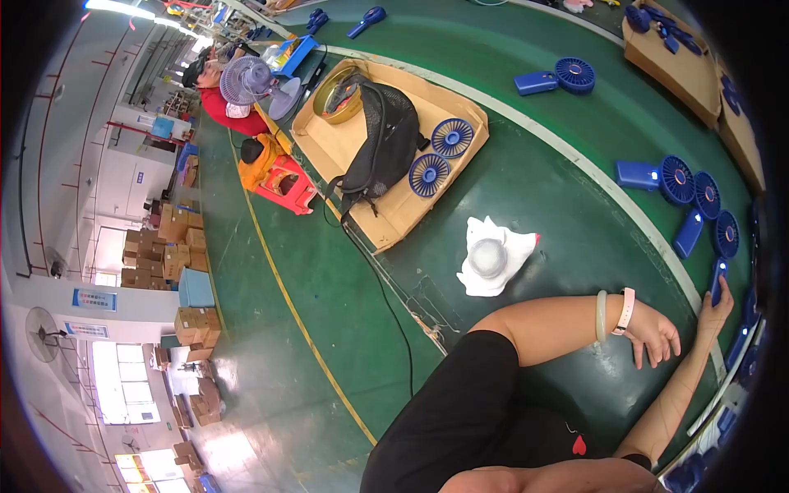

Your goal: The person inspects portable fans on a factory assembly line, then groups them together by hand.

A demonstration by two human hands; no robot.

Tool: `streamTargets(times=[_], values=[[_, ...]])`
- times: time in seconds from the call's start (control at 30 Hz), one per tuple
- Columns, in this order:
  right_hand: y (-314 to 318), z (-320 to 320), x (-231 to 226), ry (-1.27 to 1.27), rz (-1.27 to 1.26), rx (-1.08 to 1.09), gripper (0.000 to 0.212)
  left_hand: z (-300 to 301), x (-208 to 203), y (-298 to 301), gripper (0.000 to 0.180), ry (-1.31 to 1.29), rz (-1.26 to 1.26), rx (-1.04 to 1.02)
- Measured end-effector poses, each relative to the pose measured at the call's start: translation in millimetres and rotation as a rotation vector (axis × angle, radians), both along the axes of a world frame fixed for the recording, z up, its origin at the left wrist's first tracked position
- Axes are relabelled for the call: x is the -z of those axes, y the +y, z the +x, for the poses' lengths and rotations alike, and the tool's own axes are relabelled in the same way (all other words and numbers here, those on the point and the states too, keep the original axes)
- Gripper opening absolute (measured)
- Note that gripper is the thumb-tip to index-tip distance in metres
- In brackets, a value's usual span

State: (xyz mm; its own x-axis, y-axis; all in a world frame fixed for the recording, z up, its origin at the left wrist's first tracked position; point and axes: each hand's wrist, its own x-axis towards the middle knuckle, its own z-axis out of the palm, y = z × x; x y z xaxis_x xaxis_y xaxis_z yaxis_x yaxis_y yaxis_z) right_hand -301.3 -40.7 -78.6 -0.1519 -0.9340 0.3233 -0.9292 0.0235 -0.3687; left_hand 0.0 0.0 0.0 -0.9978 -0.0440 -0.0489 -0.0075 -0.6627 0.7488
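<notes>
My right hand point(716, 311) grips the handle of a blue handheld fan point(726, 234) at the right side, its round head pointing away from me. Beside it lie two more blue handheld fans, one with its head point(677, 179) to the left and one with its handle point(689, 234) slanting down. My left hand point(655, 335), with a pale bangle and a pink-strapped band on its wrist, hovers over the green surface. Its fingers are apart and nothing is in them.
A white cloth with a grey rounded object point(488, 257) lies on the green bench. A cardboard tray point(386, 228) holds a black mesh bag, a gold bowl and two blue fan grilles. Another blue fan point(574, 75) lies farther off. A person in red point(240, 107) sits beyond a desk fan.
</notes>
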Motion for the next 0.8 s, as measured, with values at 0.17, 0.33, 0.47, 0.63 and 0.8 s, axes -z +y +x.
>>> streamTargets(times=[0.17,0.33,0.47,0.63,0.8], values=[[1.0,43.4,-29.1,-0.162,-0.082,0.089,0.051,-13.5,18.5,0.8,0.061,0.098,-0.185,-0.653],[23.8,100.4,-89.3,-1.604,0.116,-0.022,0.041,12.4,9.0,-10.3,0.040,0.175,0.340,-0.660],[50.3,145.0,-142.7,-1.914,0.173,-0.235,0.036,7.8,7.3,-9.9,0.049,0.199,0.370,-0.659],[95.6,170.6,-144.0,-1.879,0.434,-0.378,0.046,9.6,-3.4,-7.4,0.062,0.208,0.274,-0.512],[117.8,175.5,-117.4,-1.765,0.543,-0.153,0.034,10.2,-9.6,-5.1,0.046,0.170,0.183,-0.763]])
